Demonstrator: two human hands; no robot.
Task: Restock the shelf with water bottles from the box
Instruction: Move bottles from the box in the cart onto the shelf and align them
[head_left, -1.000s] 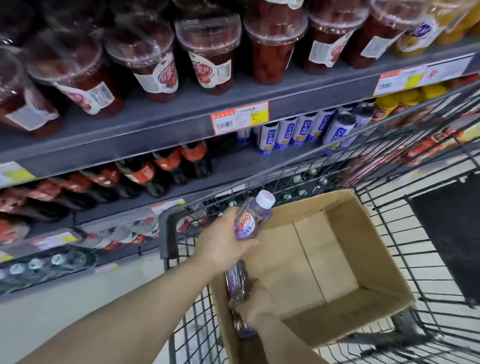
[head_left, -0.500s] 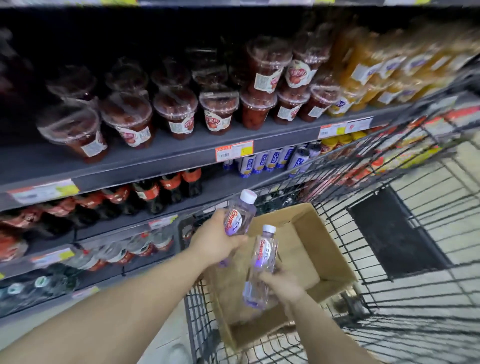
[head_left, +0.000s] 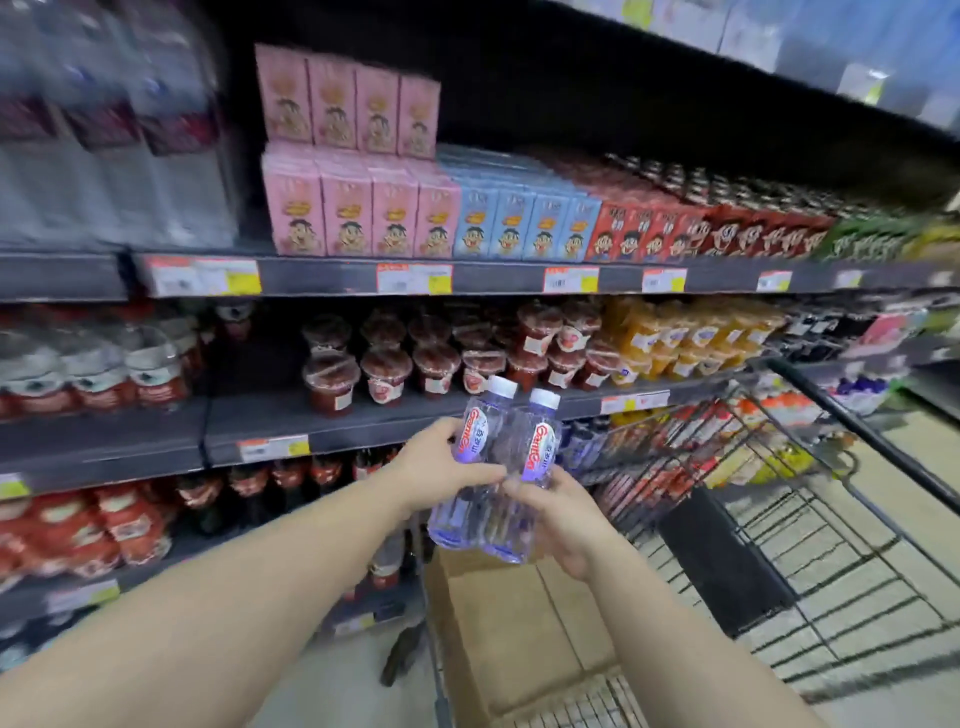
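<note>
Two small clear water bottles with white caps and red lettering are held side by side in front of the shelves. My left hand (head_left: 441, 470) grips the left water bottle (head_left: 475, 441) around its middle. My right hand (head_left: 561, 519) grips the right water bottle (head_left: 537, 452) lower down, near its base. The two bottles touch each other. Below them sits the open cardboard box (head_left: 498, 639), whose visible floor looks bare; it rests in a wire shopping cart (head_left: 810, 530).
Grey store shelves (head_left: 322, 431) fill the view: pink, blue and red drink cartons (head_left: 395, 218) on top, lidded dessert cups (head_left: 384, 369) in the middle, dark red-capped bottles (head_left: 291, 483) lower down. The cart's wire sides rise at the right.
Both hands have lifted the bottles up out of the box and brought them together. My view has tilted upward, showing the higher shelves.
</note>
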